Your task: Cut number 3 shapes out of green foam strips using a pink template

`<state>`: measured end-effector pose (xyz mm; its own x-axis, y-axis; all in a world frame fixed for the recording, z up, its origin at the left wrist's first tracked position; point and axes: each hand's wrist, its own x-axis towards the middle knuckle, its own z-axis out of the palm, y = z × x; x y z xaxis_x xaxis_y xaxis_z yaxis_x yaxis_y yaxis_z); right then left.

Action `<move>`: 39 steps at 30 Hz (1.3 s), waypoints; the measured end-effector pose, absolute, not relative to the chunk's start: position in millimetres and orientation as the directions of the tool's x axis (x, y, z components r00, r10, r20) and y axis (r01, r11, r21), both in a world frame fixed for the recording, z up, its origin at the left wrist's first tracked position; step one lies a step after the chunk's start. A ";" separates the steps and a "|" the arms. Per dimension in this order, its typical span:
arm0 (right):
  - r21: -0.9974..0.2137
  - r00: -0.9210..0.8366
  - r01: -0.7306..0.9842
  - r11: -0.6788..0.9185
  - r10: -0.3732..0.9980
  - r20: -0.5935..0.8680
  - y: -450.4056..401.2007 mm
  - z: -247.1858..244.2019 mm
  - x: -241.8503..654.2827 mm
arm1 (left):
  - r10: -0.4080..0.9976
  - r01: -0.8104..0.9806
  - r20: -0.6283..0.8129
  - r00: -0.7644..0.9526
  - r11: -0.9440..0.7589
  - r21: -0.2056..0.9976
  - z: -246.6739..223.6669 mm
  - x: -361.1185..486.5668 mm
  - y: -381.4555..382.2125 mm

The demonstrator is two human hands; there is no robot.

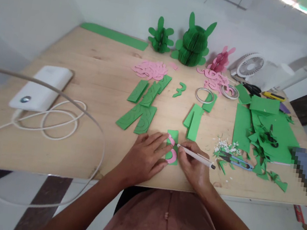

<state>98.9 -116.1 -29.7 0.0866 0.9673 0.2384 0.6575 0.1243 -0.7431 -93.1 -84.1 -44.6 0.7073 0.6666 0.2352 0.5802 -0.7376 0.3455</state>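
My right hand (pixel 193 170) is closed around a white pen (pixel 197 156), its tip against a green paper strip (pixel 172 135) near the table's front edge. On that strip lies a pink curved paper cutout (pixel 172 157). My left hand (pixel 147 156) rests flat with its fingers stretched out, fingertips pressing on the cutout; part of it is hidden beneath them. Beyond my left hand are several green folded strips with drawn curves (pixel 145 119). Plain green folded strips (pixel 194 124) lie past the pen, and a green curved cutout (pixel 179 90) sits farther back.
Pink cutouts (pixel 150 70) lie behind, near paper honeycomb figures (pixel 194 46) at the wall. To the right are tape rolls (pixel 229 92), green sheets (pixel 285 129), blue snips (pixel 237 161) and paper scraps. A white power bank (pixel 43 86) with a looping cable (pixel 65 108) occupies the left.
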 end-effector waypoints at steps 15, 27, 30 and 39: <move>-0.696 0.057 0.704 0.138 0.967 0.249 -121.1 -30.1 97.4 | 0.669 0.582 0.240 0.703 -0.735 0.348 -44.0 -93.2 -83.5; -0.697 0.069 0.704 0.139 0.963 0.261 -124.5 -29.2 95.1 | 0.667 0.588 0.243 0.704 -0.740 0.327 -44.9 -93.3 -84.6; -0.697 0.068 0.702 0.144 0.961 0.268 -124.8 -28.8 94.6 | 0.661 0.584 0.247 0.708 -0.745 0.321 -45.8 -93.4 -84.2; -0.697 0.052 0.700 0.156 0.962 0.268 -125.6 -26.5 94.1 | 0.668 0.584 0.247 0.702 -0.739 0.336 -44.4 -92.7 -84.7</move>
